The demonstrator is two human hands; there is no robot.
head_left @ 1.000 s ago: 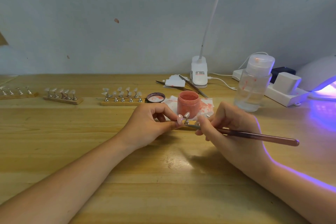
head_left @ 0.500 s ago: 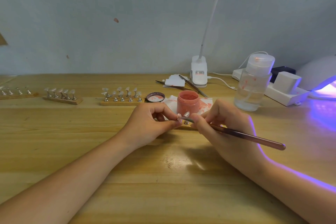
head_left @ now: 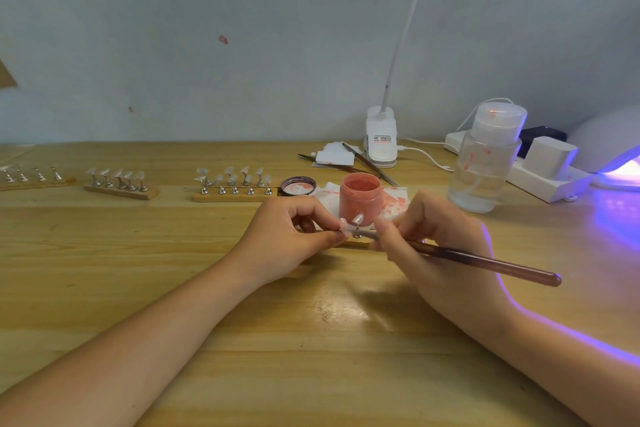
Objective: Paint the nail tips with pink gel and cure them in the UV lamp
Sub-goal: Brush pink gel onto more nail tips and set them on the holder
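Left hand [head_left: 287,239] pinches the tip [head_left: 343,227], right hand [head_left: 433,246] clamps the brush [head_left: 485,262] from four o'clock: light, even strokes wanted.

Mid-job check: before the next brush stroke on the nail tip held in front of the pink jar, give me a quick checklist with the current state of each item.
1. Left hand steadies the nail tip on its stand: ok, fingertips pinch at it.
2. Right hand grips the brush: ok, held like a pen, head pointing toward the tip.
3. Bristles loaded with gel: cannot tell, the brush head is too small to see.
4. Pink gel jar open and near: ok, its lid lies beside it.
5. UV lamp on: ok, it glows violet at the right edge.
6. Coat even on the tip: cannot tell.
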